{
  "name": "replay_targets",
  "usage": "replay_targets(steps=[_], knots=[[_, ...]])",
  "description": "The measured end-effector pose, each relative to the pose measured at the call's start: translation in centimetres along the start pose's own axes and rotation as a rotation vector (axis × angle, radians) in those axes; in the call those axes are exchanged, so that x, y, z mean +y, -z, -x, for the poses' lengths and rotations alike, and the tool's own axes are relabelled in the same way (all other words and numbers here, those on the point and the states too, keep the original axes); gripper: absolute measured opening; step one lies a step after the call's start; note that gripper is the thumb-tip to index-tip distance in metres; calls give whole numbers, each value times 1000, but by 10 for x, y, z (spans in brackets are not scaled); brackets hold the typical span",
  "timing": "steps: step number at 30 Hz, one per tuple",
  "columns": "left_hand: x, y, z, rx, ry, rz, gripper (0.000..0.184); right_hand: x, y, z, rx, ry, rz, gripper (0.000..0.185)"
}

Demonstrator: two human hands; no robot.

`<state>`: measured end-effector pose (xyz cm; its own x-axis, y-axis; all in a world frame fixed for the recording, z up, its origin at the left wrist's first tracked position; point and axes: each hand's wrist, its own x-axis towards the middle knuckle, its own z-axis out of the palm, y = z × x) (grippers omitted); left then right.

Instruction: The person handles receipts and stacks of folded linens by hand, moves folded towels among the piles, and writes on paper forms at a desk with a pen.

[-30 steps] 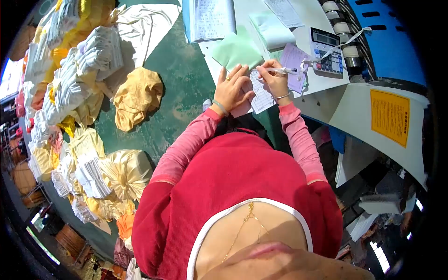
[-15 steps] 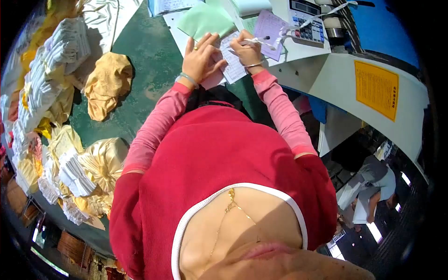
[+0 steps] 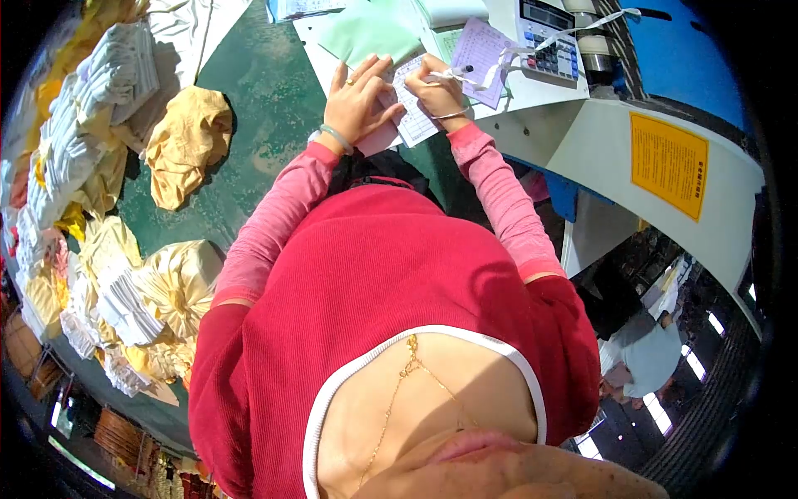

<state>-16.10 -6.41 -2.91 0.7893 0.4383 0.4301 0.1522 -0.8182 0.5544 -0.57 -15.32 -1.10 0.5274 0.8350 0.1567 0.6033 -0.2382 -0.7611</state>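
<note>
My right hand point(image 3: 435, 90) is closed around a pen point(image 3: 453, 75) with a dark end and a white ribbon point(image 3: 544, 39) trailing from it. Under that hand lies a white printed form point(image 3: 414, 123) with handwriting on it. My left hand point(image 3: 359, 101) rests on the form's left side, fingers spread. Beyond my left hand is a green sheet point(image 3: 370, 32). A purple form point(image 3: 484, 51) lies to the right of my right hand, and a calculator point(image 3: 546, 40) is farther right. The pen's tip is hidden by my fingers.
On the left, yellow cloth point(image 3: 189, 145) lies on the green table point(image 3: 270, 91), near stacks of white folded fabric point(image 3: 129, 308) and a tied yellow bundle point(image 3: 179, 283). An orange notice point(image 3: 669, 165) is on the white panel at right. Another person point(image 3: 648, 349) is at lower right.
My right hand has shifted slightly left over the form, pen still in it. My left hand stays in place. The person at lower right has changed posture.
</note>
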Motion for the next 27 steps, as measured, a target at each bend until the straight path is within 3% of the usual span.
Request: replay_targets(steps=[6, 7, 8, 17, 23, 27], knots=[[2, 2, -1, -6, 12, 10, 33, -3, 5, 1, -13, -83, -124, 22], [2, 2, -1, -11, 9, 1, 33, -6, 4, 0, 0, -64, -85, 22], [2, 1, -1, -9, 11, 0, 33, 8, -2, 2, -7, 98, 29, 21], [1, 2, -1, -7, -2, -11, 31, -10, 7, 1, -4, -86, -221, 21], [-1, -2, 0, 14, 15, 8, 30, -9, 12, 5, 20, -34, -174, 23], [1, 0, 0, 17, 14, 8, 30, -13, 11, 10, -32, -122, -333, 24]])
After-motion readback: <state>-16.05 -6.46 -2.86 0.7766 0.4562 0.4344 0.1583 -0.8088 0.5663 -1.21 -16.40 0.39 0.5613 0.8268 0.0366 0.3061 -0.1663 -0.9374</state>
